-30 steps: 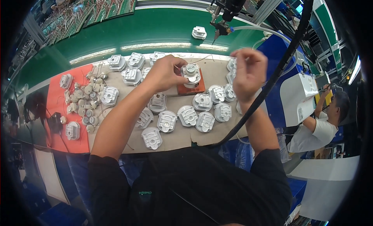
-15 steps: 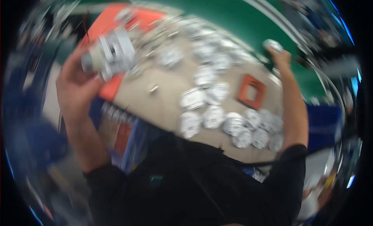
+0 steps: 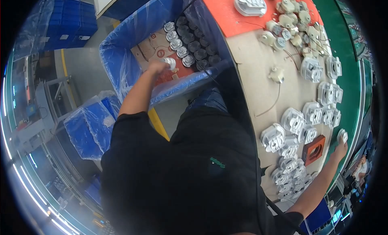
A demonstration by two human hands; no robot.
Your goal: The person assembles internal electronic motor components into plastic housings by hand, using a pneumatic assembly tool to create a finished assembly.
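My left hand (image 3: 155,67) reaches into a blue bin (image 3: 108,57) lined with clear plastic. Its fingers are closed on a white part (image 3: 169,64), probably a plastic housing, held above the bin's brown and red bottom. Beside it stand a row of similar white round parts (image 3: 176,44) and several dark grey ones (image 3: 194,47). Far to the right, my right hand (image 3: 340,149) grips a small white plastic housing (image 3: 342,136) over the green surface past the table edge. An orange-brown block with a hole (image 3: 309,151) lies on the table near that hand.
White plastic housings (image 3: 273,138) crowd the right side of the beige table (image 3: 258,89). Small cream motors with wires (image 3: 287,20) are heaped by an orange sheet (image 3: 226,12). Plastic-covered blue bins (image 3: 87,128) stand at the left. A black cable (image 3: 258,186) hangs along the table's edge.
The view has swung left toward the blue bin. My left hand has moved from above the table into the bin with a white part. My right hand still holds its housing.
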